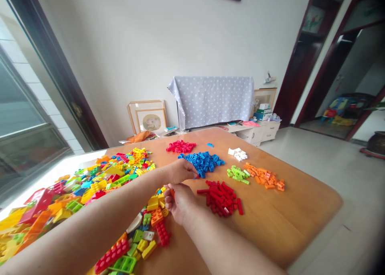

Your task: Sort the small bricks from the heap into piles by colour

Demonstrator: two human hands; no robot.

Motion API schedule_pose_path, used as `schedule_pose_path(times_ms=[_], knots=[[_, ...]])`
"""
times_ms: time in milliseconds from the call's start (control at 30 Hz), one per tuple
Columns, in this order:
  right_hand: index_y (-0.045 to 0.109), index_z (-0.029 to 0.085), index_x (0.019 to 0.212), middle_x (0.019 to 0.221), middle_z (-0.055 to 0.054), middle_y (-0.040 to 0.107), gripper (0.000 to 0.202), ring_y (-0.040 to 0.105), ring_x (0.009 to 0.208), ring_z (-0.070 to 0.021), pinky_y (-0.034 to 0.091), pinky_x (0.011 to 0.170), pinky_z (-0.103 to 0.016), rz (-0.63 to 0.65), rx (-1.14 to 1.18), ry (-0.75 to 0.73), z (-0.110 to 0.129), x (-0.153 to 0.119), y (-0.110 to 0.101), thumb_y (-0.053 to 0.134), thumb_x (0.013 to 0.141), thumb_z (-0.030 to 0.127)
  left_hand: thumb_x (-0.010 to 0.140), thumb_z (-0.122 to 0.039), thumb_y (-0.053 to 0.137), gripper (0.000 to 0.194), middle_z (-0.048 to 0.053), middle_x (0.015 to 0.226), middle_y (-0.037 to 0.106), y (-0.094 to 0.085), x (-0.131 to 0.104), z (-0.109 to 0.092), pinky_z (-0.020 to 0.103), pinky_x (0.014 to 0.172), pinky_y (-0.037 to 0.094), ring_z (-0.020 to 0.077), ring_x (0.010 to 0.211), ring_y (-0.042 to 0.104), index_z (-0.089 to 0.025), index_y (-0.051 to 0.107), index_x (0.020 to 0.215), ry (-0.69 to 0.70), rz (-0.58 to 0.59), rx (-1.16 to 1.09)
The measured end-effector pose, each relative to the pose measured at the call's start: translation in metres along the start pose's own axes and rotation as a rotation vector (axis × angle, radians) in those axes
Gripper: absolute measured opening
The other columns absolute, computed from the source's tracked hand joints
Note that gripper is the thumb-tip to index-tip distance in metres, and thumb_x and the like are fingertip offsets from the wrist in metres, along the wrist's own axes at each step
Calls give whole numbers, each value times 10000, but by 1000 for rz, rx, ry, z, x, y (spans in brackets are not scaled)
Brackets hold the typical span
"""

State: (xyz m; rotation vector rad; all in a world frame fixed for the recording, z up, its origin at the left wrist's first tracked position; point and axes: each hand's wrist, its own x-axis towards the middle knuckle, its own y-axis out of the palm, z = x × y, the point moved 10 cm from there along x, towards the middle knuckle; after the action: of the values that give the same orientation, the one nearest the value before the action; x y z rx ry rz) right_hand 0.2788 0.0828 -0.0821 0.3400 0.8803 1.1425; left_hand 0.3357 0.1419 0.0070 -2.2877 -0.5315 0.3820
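Note:
My left hand [181,170] reaches across to the near left edge of a pile of blue toy bricks [207,161]. Its fingers are pinched together, and what they hold, if anything, is hidden. Just below it, my right hand [180,202] is curled closed around an orange brick [172,193], of which only a small part shows. To the right of that hand lies a pile of dark red bricks [222,198]. A large heap of mixed coloured bricks [114,174] spreads over the left side of the wooden table [270,218], partly covered by my left forearm.
Behind the blue pile are pinkish-red bricks [181,146]. Further right lie small groups of white bricks [238,153], lime green bricks [238,174] and orange bricks [264,176]. A low white cabinet [264,133] and a dotted cloth [215,100] stand beyond the table.

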Motion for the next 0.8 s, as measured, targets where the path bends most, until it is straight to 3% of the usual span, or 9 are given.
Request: schedule_pose_path(times_ms=[200, 400, 600, 800], knots=[[585, 171, 738, 582, 1, 579, 66, 474, 448, -87, 301, 408, -181, -22, -25, 2, -1, 5, -2, 549, 793, 169, 786, -331, 654, 235, -1, 722, 697, 21, 18, -6, 257, 710, 462, 164, 733, 594, -157, 798, 850, 16, 62, 39], [618, 156, 801, 602, 5, 589, 59, 474, 445, -78, 298, 407, -172, -3, -23, -7, 1, 3, -1, 560, 797, 166, 799, -409, 680, 280, -4, 726, 691, 7, 6, -10, 253, 714, 471, 170, 747, 599, -162, 788, 875, 45, 13, 13], [620, 164, 832, 598, 6, 602, 86, 482, 455, -89, 308, 410, -177, 35, -41, -15, 0, 1, 2, 656, 762, 198, 839, -500, 668, 368, 25, 906, 763, -38, -42, -1, 293, 826, 514, 226, 897, 673, -194, 810, 986, 19, -121, -1], [634, 157, 904, 671, -19, 672, 215, 587, 549, -116, 410, 475, -181, 83, 10, -61, 0, -2, 4, 683, 695, 152, 796, -549, 727, 460, 69, 1083, 781, -113, -131, 39, 348, 940, 516, 266, 1030, 680, -193, 810, 1075, -152, -354, -38]])
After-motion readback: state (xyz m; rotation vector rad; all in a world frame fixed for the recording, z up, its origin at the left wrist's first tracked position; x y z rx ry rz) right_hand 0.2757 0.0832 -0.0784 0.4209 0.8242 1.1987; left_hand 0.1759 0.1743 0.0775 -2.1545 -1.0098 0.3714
